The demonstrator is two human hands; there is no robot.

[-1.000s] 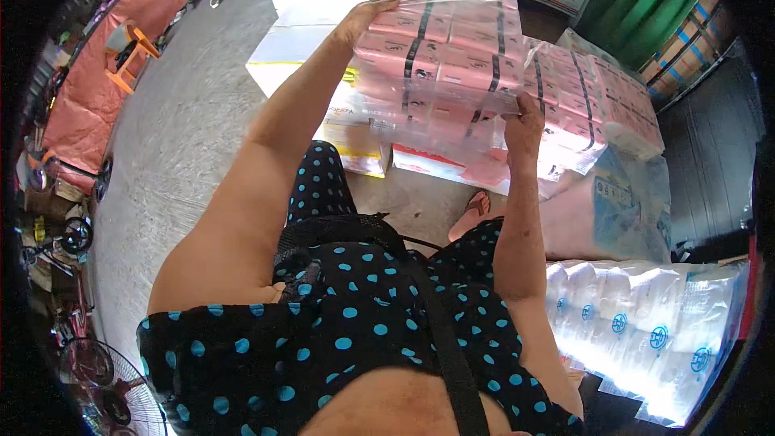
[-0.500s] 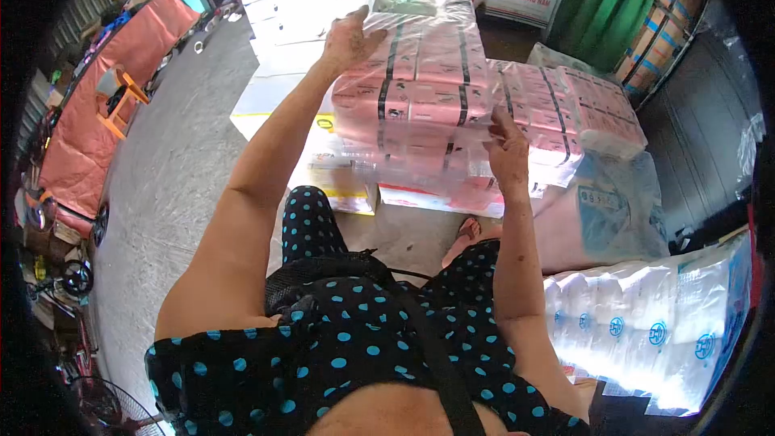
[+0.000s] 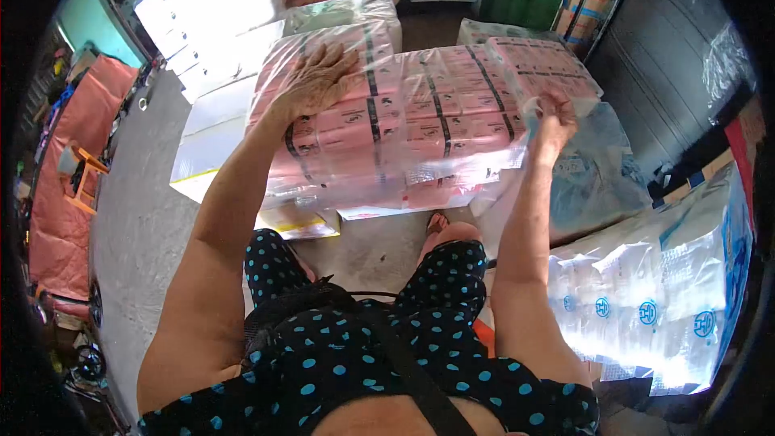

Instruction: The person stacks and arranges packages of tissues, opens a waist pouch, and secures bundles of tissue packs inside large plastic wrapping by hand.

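Observation:
My left hand lies flat with fingers spread on a large pack of pink packets wrapped in clear plastic with dark bands. Close against its right side sits a second pink pack of the same kind. At the right end of that second pack, my right hand is closed in a pinch on the clear plastic wrap. A third pink pack lies just beyond the right hand. Under the pink packs, white and yellow boxes are partly hidden.
White cartons are stacked at the back left. A blue plastic-wrapped bundle and a bag of white rolls stand on my right. An orange stool and a red cover are far left, across the grey floor.
The view has swung right. My left hand has gone from the first pack's far left edge onto its top. My right hand has moved right, from between the packs to the second pack's end.

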